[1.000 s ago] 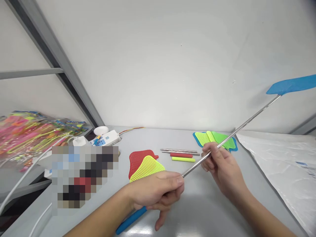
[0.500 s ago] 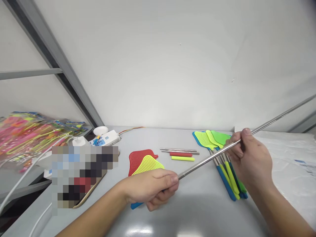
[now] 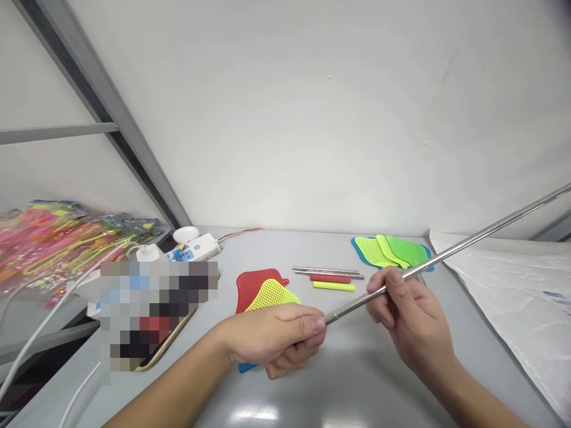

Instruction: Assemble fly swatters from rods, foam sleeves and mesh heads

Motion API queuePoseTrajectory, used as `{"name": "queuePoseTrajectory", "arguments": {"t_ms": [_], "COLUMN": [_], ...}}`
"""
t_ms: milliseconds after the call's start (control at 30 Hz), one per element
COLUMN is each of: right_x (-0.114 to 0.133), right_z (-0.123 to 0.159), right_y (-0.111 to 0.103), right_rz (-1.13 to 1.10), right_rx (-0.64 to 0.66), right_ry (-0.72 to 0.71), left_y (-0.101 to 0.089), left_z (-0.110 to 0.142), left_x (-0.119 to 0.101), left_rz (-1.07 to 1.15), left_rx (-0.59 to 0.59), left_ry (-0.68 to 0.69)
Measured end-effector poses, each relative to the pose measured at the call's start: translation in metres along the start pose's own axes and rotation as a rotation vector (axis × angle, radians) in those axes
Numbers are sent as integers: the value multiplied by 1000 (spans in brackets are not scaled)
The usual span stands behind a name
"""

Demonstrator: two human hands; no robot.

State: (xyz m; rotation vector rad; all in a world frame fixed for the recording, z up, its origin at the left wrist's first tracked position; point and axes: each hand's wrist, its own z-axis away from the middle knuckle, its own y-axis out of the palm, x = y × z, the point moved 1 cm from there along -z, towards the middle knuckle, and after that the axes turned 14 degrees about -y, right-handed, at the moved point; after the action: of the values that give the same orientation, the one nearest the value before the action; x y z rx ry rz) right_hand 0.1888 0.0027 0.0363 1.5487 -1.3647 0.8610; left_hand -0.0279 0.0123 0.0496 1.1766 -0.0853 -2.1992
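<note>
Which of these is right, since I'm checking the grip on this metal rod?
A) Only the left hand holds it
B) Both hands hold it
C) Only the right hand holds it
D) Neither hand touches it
B. The left hand closes on the steel rod near its blue handle, and the right hand grips the rod further along.

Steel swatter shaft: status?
Left hand and right hand closed around steel swatter shaft, right further along. Shaft angled up right, far end out of view. Yellow swatter head and red swatter head lie beyond left hand.
</note>
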Motion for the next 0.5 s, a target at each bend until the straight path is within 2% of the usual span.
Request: {"name": "queuePoseTrajectory", "arguments": {"t_ms": [200, 367, 500], "right_x": [1, 0, -1], "right_z": [-9, -22, -22], "right_y": [-13, -24, -20], "right_rz": [45, -36, -109], "right_rx": [-49, -211, -228], "right_ry": [6, -30, -81], "left_y": [-1, -8, -10], "left_z": [-2, -3, -1], "left_x": [-2, -1, 0], "left_rz": [7, -18, -53], "left_rx": [-36, -100, -135], "left_ry": [10, 41, 85]}}
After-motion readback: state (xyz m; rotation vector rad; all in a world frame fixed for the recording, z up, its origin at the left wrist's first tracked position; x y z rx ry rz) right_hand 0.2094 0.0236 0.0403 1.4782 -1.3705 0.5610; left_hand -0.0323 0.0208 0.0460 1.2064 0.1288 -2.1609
